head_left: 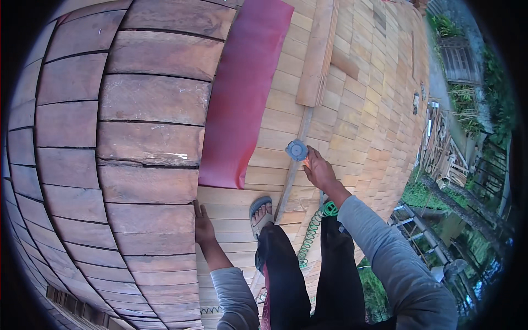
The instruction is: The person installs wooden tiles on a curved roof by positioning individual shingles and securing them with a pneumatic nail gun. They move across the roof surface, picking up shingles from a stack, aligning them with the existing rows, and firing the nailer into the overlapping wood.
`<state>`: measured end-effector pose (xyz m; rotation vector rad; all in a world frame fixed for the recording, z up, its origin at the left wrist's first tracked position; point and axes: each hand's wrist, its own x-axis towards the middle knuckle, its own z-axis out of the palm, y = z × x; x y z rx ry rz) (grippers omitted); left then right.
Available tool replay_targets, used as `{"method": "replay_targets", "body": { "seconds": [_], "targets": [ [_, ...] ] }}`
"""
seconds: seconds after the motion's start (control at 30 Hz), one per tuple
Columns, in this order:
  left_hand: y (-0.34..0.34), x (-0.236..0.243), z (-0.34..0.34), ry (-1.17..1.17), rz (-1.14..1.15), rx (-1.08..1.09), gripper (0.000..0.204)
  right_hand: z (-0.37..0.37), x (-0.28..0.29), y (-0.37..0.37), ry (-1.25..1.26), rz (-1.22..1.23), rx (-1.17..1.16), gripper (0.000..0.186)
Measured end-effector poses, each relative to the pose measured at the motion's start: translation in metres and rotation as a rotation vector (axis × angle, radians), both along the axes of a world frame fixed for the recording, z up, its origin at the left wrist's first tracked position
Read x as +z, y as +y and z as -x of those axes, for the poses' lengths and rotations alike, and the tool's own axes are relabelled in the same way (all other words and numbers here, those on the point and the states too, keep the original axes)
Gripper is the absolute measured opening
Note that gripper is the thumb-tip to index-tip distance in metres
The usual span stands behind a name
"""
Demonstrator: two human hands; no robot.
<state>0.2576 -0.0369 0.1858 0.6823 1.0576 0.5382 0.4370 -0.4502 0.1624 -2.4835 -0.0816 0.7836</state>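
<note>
My right hand (323,173) grips a nail gun (297,149) over the light wooden shingles, its round grey cap facing up and a bit of orange showing below. A green coiled air hose (311,236) hangs by my right forearm and runs down between my legs. My left hand (204,224) is at the edge of the weathered reddish shingles (159,225), fingers stretched out and its thumb side partly hidden. Just beyond it a dark red flexible sheet (239,99) lies lengthwise, its near end slightly curled, between the reddish shingles and the lighter ones (275,124).
A long wooden batten (293,162) crosses the light shingles, with stacked boards (318,60) at its far end. My sandalled foot (260,212) stands beside it. At right, past the roof's edge, are a timber pile (448,146), metal scaffolding (423,234) and greenery.
</note>
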Motion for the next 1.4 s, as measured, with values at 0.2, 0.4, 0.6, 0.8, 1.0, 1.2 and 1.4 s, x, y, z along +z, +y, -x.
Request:
{"method": "replay_targets", "body": {
  "seconds": [0.2,0.4,0.6,0.8,1.0,1.2,1.4],
  "targets": [
    [-0.062,-0.076,-0.066,0.667,-1.788,-1.518,0.088,0.135,0.083,-0.035,-0.172,-0.134,-0.353,0.037],
    [-0.03,-0.126,-0.115,0.731,-2.057,-1.492,0.088,0.223,0.051,-0.027,0.119,-0.402,-0.977,0.023],
    [-0.034,-0.152,-0.098,0.768,-2.36,-1.348,0.073,0.264,-0.003,-0.046,0.184,-0.342,-0.733,0.025],
    [-0.089,-0.157,-0.161,0.668,-2.364,-1.761,0.067,0.261,-0.012,-0.048,0.134,-0.35,-0.941,0.02],
    [-0.101,-0.158,-0.184,0.579,-2.331,-1.645,0.066,0.238,-0.004,-0.065,0.045,-0.344,-0.816,0.026],
    [-0.105,-0.151,-0.184,0.603,-2.287,-1.608,0.068,0.19,0.024,-0.09,0.133,-0.322,-0.76,0.03],
    [-0.109,-0.151,-0.181,0.634,-2.282,-1.639,0.068,0.165,0.021,-0.108,-0.056,-0.296,-0.649,0.055]
  ]
}}
